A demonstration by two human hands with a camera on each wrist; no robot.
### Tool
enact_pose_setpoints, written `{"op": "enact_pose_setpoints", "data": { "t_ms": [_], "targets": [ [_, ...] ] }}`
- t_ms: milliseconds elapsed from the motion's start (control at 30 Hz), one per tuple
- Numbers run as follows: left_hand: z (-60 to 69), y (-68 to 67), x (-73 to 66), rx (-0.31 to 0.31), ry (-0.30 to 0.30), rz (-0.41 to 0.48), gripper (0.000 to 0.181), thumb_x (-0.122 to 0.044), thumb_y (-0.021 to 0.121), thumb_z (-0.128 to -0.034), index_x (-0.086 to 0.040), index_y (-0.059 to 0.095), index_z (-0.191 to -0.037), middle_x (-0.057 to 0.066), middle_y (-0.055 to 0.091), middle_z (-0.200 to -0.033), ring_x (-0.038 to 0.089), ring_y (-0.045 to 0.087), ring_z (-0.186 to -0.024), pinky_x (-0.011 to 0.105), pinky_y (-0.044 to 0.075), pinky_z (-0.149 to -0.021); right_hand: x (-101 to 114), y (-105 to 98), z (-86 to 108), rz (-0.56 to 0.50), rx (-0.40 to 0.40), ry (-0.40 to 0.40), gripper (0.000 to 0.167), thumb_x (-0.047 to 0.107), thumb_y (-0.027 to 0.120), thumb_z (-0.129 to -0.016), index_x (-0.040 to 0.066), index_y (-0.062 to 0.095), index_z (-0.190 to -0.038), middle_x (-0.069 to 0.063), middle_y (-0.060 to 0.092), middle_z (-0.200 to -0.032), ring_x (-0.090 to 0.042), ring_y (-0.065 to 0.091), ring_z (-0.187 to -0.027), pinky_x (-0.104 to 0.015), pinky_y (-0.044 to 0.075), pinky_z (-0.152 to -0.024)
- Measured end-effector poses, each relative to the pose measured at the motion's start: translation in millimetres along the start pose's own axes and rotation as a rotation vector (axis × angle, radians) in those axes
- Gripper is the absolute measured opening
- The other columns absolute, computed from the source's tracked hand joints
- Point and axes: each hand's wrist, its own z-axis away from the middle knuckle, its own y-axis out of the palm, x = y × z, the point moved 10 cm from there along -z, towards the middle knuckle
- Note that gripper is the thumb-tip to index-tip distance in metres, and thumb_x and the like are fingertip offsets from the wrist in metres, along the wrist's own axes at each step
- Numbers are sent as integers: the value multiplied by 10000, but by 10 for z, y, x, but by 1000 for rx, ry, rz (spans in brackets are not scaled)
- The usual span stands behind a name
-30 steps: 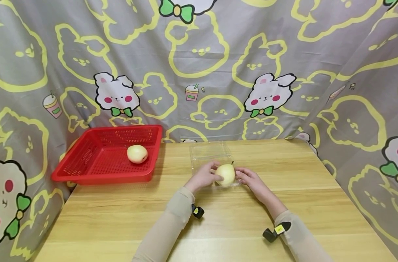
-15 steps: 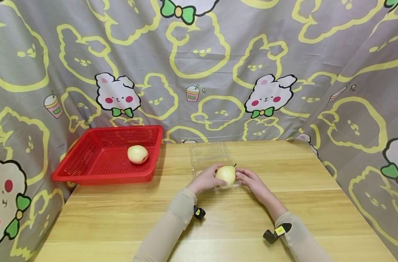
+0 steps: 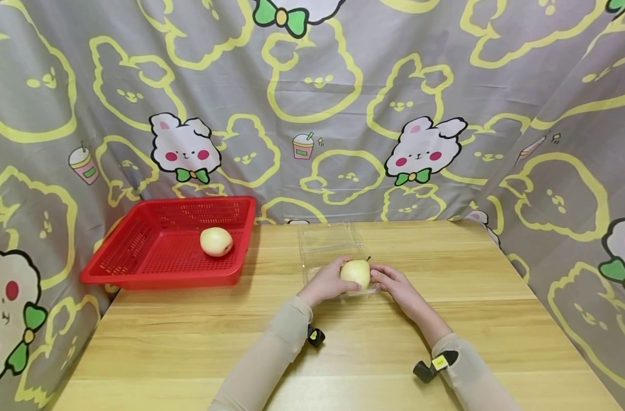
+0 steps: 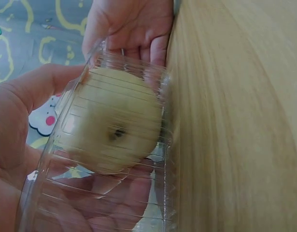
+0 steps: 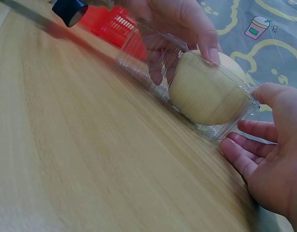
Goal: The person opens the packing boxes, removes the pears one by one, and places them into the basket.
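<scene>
A pale yellow pear [image 3: 356, 274] with a dark stem sits in the right part of a clear plastic clamshell box [image 3: 329, 240]. The box's lid stands open toward the curtain. My left hand [image 3: 325, 283] holds the pear from its left side, thumb in front; in the left wrist view, that hand's fingers show through the ribbed plastic [image 4: 158, 193]. At the box's right end is my right hand [image 3: 398, 290]. Its thumb lies at the rim and its bent fingers meet the end wall, as the right wrist view shows beside the pear [image 5: 206, 94].
A red perforated basket [image 3: 163, 281] stands on the wooden table [image 3: 214, 325] at the back left, with a second pear [image 3: 216, 242] lying in it. A patterned grey curtain [image 3: 338, 194] borders the table's back and sides. Both forearms wear black wrist cameras [image 3: 428, 370].
My left hand has shifted slightly to the right and nearer with the pear, which has settled a little lower in the box. My right hand has stayed almost still.
</scene>
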Motion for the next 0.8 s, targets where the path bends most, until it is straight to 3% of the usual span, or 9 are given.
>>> {"op": "enact_pose_setpoints", "data": {
  "t_ms": [367, 600, 800],
  "targets": [
    [22, -80, -11, -44, 1, 12, 800, -328, 787, -775, -88, 424, -1446, 127, 586, -1349, 252, 609, -1076, 395, 503, -887, 12, 18, 2, -11, 10, 0, 569, 370, 514, -1002, -18, 443, -1413, -217, 536, -1349, -148, 572, -1112, -219, 495, -857],
    [38, -218, -39, -81, 17, 38, 768, -334, 779, -766, -115, 450, -1424, 148, 600, -1319, 285, 620, -1079, 432, 509, -905, 19, 17, 0, -23, 8, -9, 552, 344, 516, -1005, -31, 450, -1405, -239, 512, -1372, -180, 554, -1123, -206, 498, -839],
    [46, -329, -11, -113, -2, 74, 753, -360, 763, -774, -142, 449, -1422, 146, 581, -1334, 293, 606, -1106, 445, 504, -923, 10, 17, -1, -22, 11, -15, 560, 349, 514, -1005, -37, 446, -1405, -251, 484, -1413, -229, 543, -1160, -192, 492, -844]
  ]
}}
